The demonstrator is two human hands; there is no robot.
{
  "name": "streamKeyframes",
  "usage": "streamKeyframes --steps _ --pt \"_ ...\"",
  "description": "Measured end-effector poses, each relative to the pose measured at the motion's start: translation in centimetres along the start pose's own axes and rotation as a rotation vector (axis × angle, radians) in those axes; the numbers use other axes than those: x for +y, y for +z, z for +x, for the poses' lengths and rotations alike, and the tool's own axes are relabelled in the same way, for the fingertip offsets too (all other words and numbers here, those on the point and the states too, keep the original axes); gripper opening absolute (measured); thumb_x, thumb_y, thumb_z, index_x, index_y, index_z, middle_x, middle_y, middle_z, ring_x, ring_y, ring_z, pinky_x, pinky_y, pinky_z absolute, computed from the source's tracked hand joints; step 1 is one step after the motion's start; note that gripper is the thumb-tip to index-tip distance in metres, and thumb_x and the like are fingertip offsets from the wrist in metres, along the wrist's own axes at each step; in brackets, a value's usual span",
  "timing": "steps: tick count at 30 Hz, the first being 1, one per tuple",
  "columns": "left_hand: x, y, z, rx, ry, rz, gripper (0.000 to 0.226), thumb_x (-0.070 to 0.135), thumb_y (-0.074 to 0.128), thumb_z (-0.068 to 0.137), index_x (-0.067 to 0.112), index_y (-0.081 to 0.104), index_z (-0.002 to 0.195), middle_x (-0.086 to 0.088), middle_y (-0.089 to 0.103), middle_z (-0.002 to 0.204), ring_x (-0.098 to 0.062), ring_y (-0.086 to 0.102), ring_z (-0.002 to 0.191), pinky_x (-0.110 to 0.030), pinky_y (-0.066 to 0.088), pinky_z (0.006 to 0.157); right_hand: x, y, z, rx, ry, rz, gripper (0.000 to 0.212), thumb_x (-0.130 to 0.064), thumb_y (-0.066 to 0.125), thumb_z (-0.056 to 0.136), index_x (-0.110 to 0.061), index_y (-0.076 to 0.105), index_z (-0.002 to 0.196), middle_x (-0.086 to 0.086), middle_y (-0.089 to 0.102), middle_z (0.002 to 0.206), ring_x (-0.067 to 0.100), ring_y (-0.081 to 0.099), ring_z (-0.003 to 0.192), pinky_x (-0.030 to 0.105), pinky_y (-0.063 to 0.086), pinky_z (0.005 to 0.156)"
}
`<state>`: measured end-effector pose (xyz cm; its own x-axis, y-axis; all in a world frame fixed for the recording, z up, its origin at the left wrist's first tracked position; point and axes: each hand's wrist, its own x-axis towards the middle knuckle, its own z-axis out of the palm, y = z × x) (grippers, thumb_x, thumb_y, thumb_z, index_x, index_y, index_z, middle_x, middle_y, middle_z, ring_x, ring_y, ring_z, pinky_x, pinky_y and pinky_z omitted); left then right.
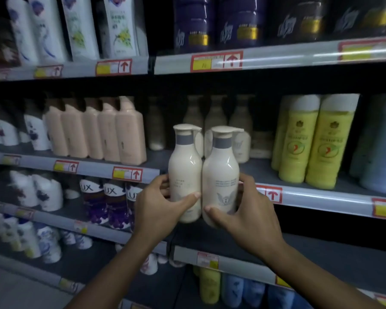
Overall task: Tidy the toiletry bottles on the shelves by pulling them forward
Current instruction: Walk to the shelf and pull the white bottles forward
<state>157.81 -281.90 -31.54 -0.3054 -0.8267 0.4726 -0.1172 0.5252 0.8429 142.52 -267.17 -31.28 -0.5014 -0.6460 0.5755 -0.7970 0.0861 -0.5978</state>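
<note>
Two cream pump bottles sit side by side, upright, touching each other at the shoulder, in front of the middle shelf edge (321, 198). L bottle (184, 172) is gripped by the left hand (158, 210): thumb across the front low on the body, fingers curled round the far side. R bottle (221, 175) is gripped by the right hand (245, 217): thumb on the front near the base, fingers wrapped round the R side. Both bottle bases are hidden behind the thumbs and palms, so whether they rest on the shelf or are lifted clear cannot be told. Fingertips behind the bottles are not visible.

Behind the pair, more cream bottles (216, 118) of the same type stand well back in the shelf, dim and blurred; their count is unclear. Label print on the held bottles is too small to read.

Same shelf, L side: a row of peach bottles (107, 130) at the front edge. R side: yellow bottles (316, 143), w/ a pale blue bottle (381, 152) beyond, cut off by the frame edge.

Upper shelf: white bottles (80, 25) at L, dark purple bottles (214, 21) at R, tops cut off. Lower shelf: purple LUX bottles (112, 197), partly hidden by the left forearm. Price tags (127, 173) on the shelf rails are blurred, unreadable.
</note>
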Motion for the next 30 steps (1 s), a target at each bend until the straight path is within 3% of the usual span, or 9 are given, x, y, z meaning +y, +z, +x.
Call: streamKeyframes --steps 4,6,12,17,23,27,30 --pt "-3.5 0.3 -2.8 -0.070 -0.049 0.072 0.073 0.048 0.098 0.059 0.026 0.068 0.122 0.014 0.077 0.103 0.007 0.072 0.089 -0.030 0.065 0.078 2.2 1.9 -2.9 -0.083 0.066 -0.004 0.080 -0.064 0.081 0.061 -0.044 0.037 0.125 -0.014 0.070 0.116 0.014 0.070 0.105 0.042 0.060 0.080" --pt "-5.4 0.6 -4.0 -0.111 -0.077 0.125 0.073 0.051 0.097 0.057 0.030 0.066 0.119 0.019 0.075 0.102 0.010 0.070 0.089 -0.027 0.063 0.079 3.6 3.0 -4.2 -0.140 0.090 -0.017 0.080 -0.063 0.083 0.062 -0.046 0.033 0.123 -0.015 0.070 0.117 0.014 0.070 0.104 0.040 0.060 0.079" --pt "-10.6 2.6 -5.7 -0.257 -0.249 0.223 0.078 0.067 0.084 0.044 0.031 0.065 0.110 0.015 0.075 0.102 0.000 0.071 0.091 -0.037 0.063 0.081 8.0 6.0 -6.6 -0.342 0.188 -0.051 0.076 -0.068 0.080 0.065 -0.040 0.034 0.119 -0.014 0.070 0.111 0.013 0.070 0.099 0.037 0.059 0.075" --pt "-12.9 4.2 -5.0 -0.355 -0.290 0.272 0.078 0.066 0.083 0.044 0.028 0.068 0.110 0.015 0.077 0.103 0.000 0.071 0.091 -0.035 0.062 0.081 10.4 7.5 -6.4 -0.411 0.250 -0.050 0.079 -0.061 0.087 0.066 -0.034 0.037 0.121 -0.009 0.071 0.115 0.014 0.070 0.103 0.038 0.060 0.080" --pt "-14.0 6.4 -1.5 -0.339 -0.275 0.260 0.074 0.065 0.086 0.045 0.027 0.071 0.107 0.013 0.078 0.104 -0.002 0.073 0.091 -0.036 0.064 0.081 12.0 8.7 -3.2 -0.358 0.281 -0.062 0.074 -0.058 0.091 0.066 -0.028 0.043 0.115 -0.009 0.069 0.104 0.017 0.070 0.095 0.038 0.057 0.077" --pt "-14.5 7.9 0.0 -0.260 -0.272 0.208 0.063 0.046 0.096 0.055 0.026 0.067 0.107 0.010 0.077 0.103 -0.004 0.073 0.089 -0.036 0.063 0.082 12.8 9.6 -1.1 -0.335 0.278 -0.059 0.078 -0.057 0.090 0.065 -0.029 0.041 0.118 -0.006 0.069 0.107 0.019 0.070 0.096 0.045 0.060 0.080" --pt "-15.5 9.2 0.3 -0.203 -0.275 0.142 0.065 0.051 0.094 0.049 0.028 0.064 0.101 0.011 0.077 0.097 -0.003 0.074 0.086 -0.039 0.065 0.080 13.5 10.3 -0.4 -0.300 0.269 -0.064 0.080 -0.052 0.091 0.068 -0.028 0.041 0.125 -0.005 0.068 0.111 0.021 0.069 0.100 0.046 0.060 0.081"
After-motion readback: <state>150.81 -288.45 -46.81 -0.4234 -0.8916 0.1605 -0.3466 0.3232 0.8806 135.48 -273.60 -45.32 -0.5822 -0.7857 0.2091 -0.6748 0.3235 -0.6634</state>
